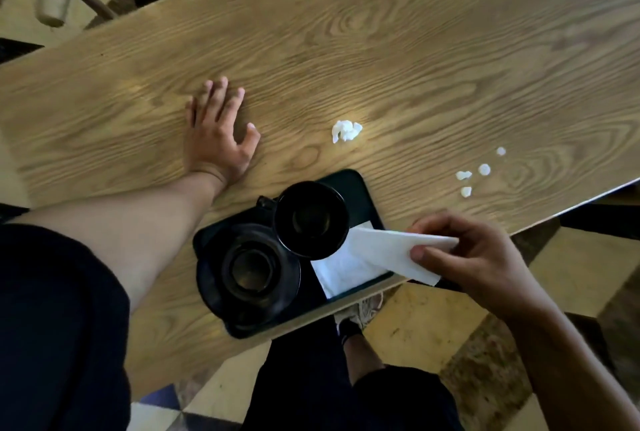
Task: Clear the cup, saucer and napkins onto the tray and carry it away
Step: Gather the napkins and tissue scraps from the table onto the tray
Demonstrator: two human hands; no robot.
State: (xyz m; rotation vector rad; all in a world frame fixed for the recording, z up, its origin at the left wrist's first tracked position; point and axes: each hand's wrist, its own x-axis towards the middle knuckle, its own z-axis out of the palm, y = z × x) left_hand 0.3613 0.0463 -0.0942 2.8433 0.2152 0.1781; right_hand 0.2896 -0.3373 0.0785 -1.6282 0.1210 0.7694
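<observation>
While the wooden table (381,49) fills the view, the dark tray (360,188) sits at its near edge, holding saucer (221,288), cup (311,219) and a flat napkin (341,273). Left of the tray, the left hand (218,132) lies released, fingers spread. Over the tray's right end, the right hand (474,257) pinches a folded napkin (391,250). Beyond the tray lie a crumpled napkin (345,130) and scraps (484,169).

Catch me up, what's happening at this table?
A person is clearing a table. The cup and saucer already sit on the tray at the near edge. The right hand pinches a napkin over the tray; the left hand rests flat on the wood. A crumpled wad and small scraps remain.
</observation>
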